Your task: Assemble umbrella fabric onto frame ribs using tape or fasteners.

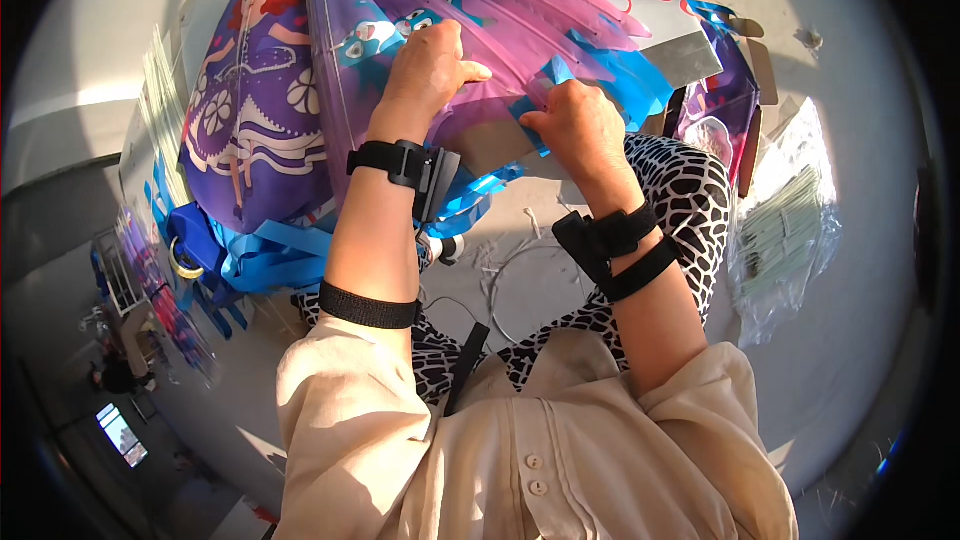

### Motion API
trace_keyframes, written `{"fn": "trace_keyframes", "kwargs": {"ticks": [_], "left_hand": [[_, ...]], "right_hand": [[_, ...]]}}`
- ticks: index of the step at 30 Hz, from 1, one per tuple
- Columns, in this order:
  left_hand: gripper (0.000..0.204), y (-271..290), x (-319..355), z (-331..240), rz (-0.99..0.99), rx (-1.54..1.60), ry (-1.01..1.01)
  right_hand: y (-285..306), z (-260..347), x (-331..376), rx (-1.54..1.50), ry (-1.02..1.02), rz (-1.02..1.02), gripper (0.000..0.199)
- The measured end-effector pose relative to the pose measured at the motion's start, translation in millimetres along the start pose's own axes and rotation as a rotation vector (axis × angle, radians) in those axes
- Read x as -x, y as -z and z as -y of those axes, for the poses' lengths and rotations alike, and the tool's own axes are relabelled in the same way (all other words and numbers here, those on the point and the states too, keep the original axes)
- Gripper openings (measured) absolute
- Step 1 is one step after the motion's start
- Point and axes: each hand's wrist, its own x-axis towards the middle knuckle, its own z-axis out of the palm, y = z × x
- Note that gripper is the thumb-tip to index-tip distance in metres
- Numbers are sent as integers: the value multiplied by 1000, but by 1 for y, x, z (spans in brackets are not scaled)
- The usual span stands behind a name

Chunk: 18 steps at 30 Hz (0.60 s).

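A kite of thin pink-purple sheet (520, 25) lies spread across a board in front of me, gathered in folds. My left hand (425, 75) is closed on the sheet beside a blue cartoon print, its thumb sticking out to the right. Further right, my right hand (580, 130) pinches a blue strip (558, 70) at the kite's lower edge. More blue tail strips (630, 85) spread past that hand. Left of my hands is a purple kite panel (255, 105) printed with a red-haired princess. The fingertips of both hands are partly hidden.
Blue ribbons (275, 255) hang at the left, next to a roll of tape (185, 262). Pale thin rods (160, 90) stand at the far left. On the right floor lies a clear bag of rods (785, 225), near an open carton (755, 130) holding purple pieces.
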Motion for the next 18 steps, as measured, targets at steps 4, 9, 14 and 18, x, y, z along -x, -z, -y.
{"fn": "trace_keyframes", "kwargs": {"ticks": [4,9,14,18], "left_hand": [[25,7,14,-3,-230,122,-61],[12,38,89,-1,-508,176,93],[6,17,157,33,-566,282,418],[17,5,175,42,-724,342,563]], "right_hand": [[1,-7,11,11,77,18,26],[-2,-26,47,-144,153,-107,18],[-26,11,70,-607,186,53,14],[-39,46,66,-636,342,9,13]]}}
